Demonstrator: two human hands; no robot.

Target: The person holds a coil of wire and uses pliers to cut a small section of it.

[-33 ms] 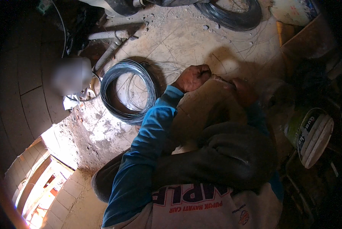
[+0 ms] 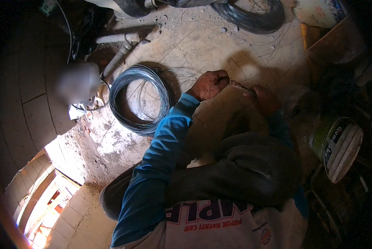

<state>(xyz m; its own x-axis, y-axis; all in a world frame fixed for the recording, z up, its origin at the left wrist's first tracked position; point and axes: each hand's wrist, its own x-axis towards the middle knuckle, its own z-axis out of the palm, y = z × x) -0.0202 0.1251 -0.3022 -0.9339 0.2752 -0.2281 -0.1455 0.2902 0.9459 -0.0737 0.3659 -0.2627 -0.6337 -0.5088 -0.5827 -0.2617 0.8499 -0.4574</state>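
Note:
My left hand [image 2: 211,85] is closed in a fist above the dusty floor, fingers curled toward my right hand. What it grips, if anything, is hidden or too thin to see. In shadow, my right hand [image 2: 264,98] is closed around a slim dark tool [image 2: 240,86], whose tip points toward the left fist with a small gap between them. Its kind is hard to make out. Left of my left wrist lies a large coil of grey wire [image 2: 121,110], with loose thin strands trailing around it.
A second wire coil [image 2: 267,25] lies at the far edge, near scattered stone bits. Pale pipes [image 2: 117,58] stand left of the near coil. A tilted plastic bucket [image 2: 331,143] is at the right. My bent legs [image 2: 235,174] fill the space below my hands.

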